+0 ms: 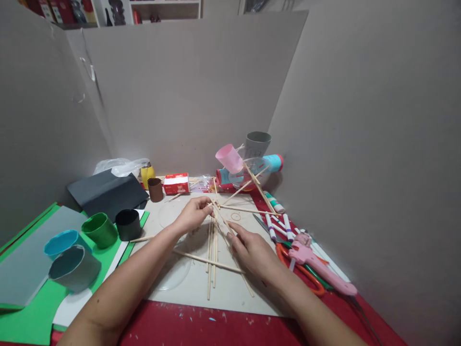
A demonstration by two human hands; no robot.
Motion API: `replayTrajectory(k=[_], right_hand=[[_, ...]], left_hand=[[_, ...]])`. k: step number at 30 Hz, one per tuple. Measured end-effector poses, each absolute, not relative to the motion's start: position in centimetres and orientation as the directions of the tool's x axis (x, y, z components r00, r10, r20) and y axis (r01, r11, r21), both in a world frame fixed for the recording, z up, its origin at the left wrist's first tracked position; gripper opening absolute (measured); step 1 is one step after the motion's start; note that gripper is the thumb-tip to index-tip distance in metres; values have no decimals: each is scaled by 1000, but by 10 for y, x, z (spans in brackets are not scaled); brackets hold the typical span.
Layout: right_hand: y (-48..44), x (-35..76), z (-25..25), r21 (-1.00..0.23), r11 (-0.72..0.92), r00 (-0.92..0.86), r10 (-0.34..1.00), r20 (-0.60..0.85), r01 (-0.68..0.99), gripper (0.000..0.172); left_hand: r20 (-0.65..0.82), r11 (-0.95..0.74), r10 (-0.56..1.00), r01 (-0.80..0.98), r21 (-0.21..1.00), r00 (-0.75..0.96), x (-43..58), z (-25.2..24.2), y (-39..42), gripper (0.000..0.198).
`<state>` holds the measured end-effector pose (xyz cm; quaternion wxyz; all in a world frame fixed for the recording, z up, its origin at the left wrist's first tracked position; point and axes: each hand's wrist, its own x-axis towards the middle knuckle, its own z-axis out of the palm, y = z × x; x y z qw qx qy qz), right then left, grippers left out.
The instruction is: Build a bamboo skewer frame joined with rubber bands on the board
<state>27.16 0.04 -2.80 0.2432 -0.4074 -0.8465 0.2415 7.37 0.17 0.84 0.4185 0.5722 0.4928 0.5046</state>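
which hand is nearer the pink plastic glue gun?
Right. The right hand lies flat on the thin wooden sticks, just left of the pink plastic glue gun. The left hand pinches the sticks' crossing, farther to the left.

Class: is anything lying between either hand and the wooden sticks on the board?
Nothing visible does. The left hand pinches the wooden sticks where they cross, and the right hand lies flat on them, over the board.

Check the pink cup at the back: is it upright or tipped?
Tipped. The pink cup leans on its side, raised atop the crossed wooden sticks, not standing on its base.
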Motion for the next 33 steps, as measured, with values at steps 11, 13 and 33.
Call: replayTrajectory(k=[11,13,33], right_hand=[[-2,269,-29,-594,535,-563,811,161,601,45],[-3,269,-28,-595,537,-564,809,164,598,45],[39,289,-29,-867,308,-317,930,188,391,32]], left_hand=[[159,-158,987,209,965,12,71,10,-2,40],[141,-139,990,211,968,6,71,12,-2,40],[52,-60,995,81,995,89,64,36,-7,24]])
